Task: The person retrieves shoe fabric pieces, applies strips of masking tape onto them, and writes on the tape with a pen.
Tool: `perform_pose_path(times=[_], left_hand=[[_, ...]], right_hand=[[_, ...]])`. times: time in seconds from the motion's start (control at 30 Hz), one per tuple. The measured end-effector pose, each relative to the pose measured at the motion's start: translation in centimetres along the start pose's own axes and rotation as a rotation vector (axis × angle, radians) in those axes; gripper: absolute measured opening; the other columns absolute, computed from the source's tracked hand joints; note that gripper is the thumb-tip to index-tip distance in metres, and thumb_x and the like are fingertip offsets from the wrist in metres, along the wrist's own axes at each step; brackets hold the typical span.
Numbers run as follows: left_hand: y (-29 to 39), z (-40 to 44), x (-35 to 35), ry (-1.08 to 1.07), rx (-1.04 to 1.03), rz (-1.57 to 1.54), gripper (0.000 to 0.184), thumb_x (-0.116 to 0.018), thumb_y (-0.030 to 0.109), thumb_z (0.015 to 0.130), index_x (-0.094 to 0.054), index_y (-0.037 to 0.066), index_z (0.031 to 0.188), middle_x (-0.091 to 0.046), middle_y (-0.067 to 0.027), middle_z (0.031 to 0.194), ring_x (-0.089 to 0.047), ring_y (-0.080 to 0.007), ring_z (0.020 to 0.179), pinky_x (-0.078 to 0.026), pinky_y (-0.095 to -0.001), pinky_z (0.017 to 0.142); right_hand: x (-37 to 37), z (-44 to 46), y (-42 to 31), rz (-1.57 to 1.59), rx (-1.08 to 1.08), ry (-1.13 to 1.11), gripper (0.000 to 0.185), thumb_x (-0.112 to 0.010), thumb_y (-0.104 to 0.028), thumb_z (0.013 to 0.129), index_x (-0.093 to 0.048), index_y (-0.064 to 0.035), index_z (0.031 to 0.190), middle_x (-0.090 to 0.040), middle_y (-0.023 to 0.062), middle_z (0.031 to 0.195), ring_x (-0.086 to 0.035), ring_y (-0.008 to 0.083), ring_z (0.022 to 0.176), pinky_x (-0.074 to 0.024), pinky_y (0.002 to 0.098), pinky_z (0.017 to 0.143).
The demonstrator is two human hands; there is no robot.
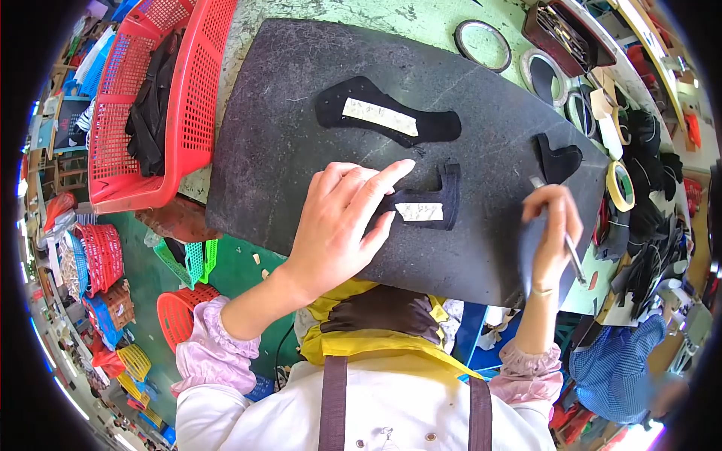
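Observation:
My left hand [344,213] rests over the left end of a black cut piece [451,197] with a white label [420,212] on it. Its index finger and thumb are apart, and part of the piece is hidden beneath the hand. Above it on the dark board [278,98] lies a longer black piece [440,125] with a white handwritten label [380,116]. In my right hand [555,229], slightly blurred, is a slim silver pen-like tool [575,259]. A small black curved piece [560,161] lies just above that hand.
A red basket [195,90] with black material stands at the left. Tape rolls [483,45], a box of small tools [564,37], a yellow tape roll [620,186] and black scraps [647,218] line the right side. A person in blue checks [620,368] is at the lower right.

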State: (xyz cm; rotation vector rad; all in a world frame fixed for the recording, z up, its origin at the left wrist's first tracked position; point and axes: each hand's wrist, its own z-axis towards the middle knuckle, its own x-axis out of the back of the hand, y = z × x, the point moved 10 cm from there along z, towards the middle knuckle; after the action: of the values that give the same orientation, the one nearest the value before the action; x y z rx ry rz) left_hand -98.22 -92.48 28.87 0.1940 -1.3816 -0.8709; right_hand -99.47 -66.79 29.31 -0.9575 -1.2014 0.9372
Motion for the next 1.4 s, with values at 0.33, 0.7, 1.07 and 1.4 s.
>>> perform_pose_path(times=[0.33, 0.7, 1.07, 1.4], left_hand=[[0.5, 0.3, 0.0, 0.05, -0.031, -0.064, 0.066, -0.072, 0.01, 0.077, -0.055, 0.013, 0.141, -0.059, -0.0048, 0.118, -0.052, -0.0242, 0.106, -0.041, -0.0382, 0.096], [0.9, 0.2, -0.8, 0.031, -0.077, -0.086, 0.06, -0.074, 0.014, 0.077, -0.058, 0.013, 0.135, -0.059, -0.0024, 0.125, -0.053, -0.0236, 0.113, -0.039, -0.0393, 0.098], [-2.3, 3.3, 1.8, 0.047, -0.121, -0.121, 0.025, -0.067, 0.004, 0.079, -0.061, 0.01, 0.103, -0.061, -0.0075, 0.126, -0.053, -0.0279, 0.126, -0.036, -0.0462, 0.116], [-3.3, 4.2, 1.6, 0.034, -0.151, -0.174, 0.02, -0.065, 0.0, 0.08, -0.06, 0.007, 0.098, -0.061, -0.0087, 0.126, -0.054, -0.0288, 0.126, -0.037, -0.0461, 0.118]], right_hand=[[-7.7, -2.7, -1.5, -0.04, 0.082, -0.339, 0.019, -0.055, -0.015, 0.093, -0.065, -0.0083, 0.078, -0.06, 0.0002, 0.076, -0.043, 0.0152, 0.073, -0.0373, 0.0313, 0.085], [-9.3, -2.6, -2.3, -0.134, 0.196, -0.343, 0.017, -0.055, -0.015, 0.092, -0.066, -0.0099, 0.079, -0.061, -0.0005, 0.078, -0.043, 0.0167, 0.076, -0.0344, 0.0333, 0.089], [-10.3, 2.7, -2.8, 0.169, -0.15, -0.188, 0.024, -0.049, -0.01, 0.099, -0.065, -0.0044, 0.081, -0.056, 0.001, 0.075, -0.041, 0.0093, 0.068, -0.0349, 0.0229, 0.068], [-12.6, 7.1, -0.5, 0.296, -0.087, -0.214, 0.028, -0.047, -0.015, 0.102, -0.06, -0.0045, 0.08, -0.053, 0.001, 0.073, -0.038, 0.0062, 0.061, -0.0286, 0.0195, 0.058]])
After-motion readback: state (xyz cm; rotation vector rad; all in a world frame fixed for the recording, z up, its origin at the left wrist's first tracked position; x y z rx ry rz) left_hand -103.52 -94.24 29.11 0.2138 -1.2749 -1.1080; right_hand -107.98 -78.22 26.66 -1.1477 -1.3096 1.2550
